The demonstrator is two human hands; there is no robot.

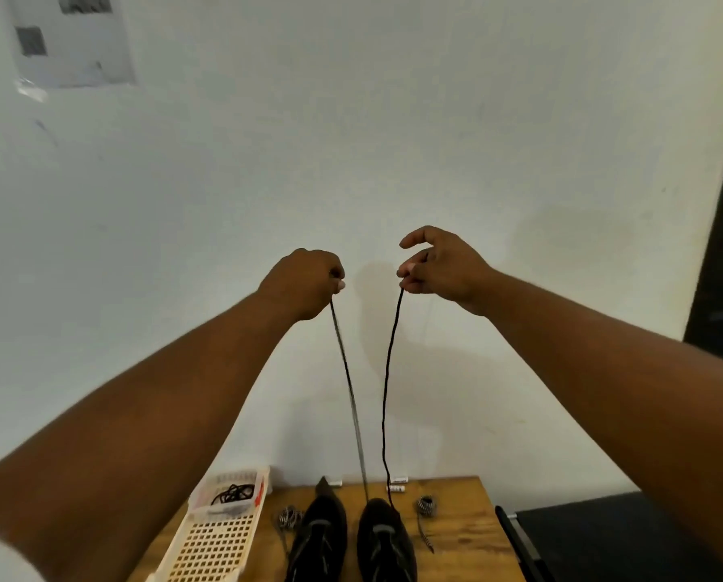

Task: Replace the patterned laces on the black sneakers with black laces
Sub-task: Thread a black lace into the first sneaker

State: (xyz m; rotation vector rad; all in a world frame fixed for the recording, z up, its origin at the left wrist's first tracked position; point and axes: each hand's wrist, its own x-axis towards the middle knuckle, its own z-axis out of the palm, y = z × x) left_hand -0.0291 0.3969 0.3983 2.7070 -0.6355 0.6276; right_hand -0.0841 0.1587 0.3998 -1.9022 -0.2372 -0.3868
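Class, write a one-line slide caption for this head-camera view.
Left hand and right hand pull both ends of a thin black lace up from the right black sneaker on the wooden table.

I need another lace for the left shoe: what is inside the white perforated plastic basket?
A tangle of black lace lies at the far end of the white perforated plastic basket. The basket's near end is cut off by the frame.

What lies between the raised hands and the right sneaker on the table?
Head view: only the black lace, its two ends running from the left hand and right hand down to the right sneaker.
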